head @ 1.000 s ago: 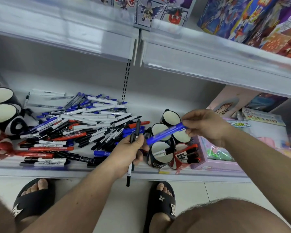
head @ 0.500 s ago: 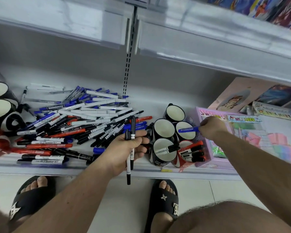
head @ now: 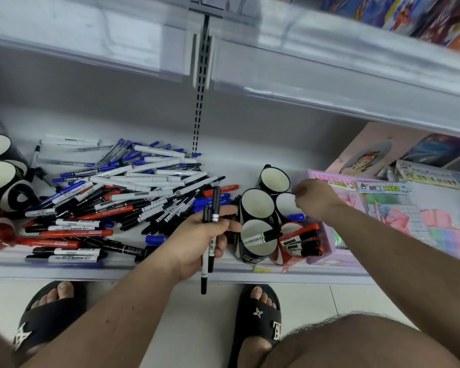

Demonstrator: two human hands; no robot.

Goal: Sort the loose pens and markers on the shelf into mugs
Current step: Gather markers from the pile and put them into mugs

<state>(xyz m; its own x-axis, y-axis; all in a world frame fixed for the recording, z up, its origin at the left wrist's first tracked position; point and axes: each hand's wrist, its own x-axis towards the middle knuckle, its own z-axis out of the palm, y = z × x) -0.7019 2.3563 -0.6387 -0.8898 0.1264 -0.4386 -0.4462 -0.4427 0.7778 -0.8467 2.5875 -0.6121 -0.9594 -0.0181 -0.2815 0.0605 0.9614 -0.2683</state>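
Your right hand (head: 314,199) hovers over the black mug (head: 287,205), fingers curled, probably empty; blue marker (head: 295,217) sits inside. Left hand (head: 202,239) grips two black pens (head: 211,229): drop those upright next.

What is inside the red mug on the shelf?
The red mug holds several markers with black caps and one red one, lying slanted. Its bottom is covered by them.
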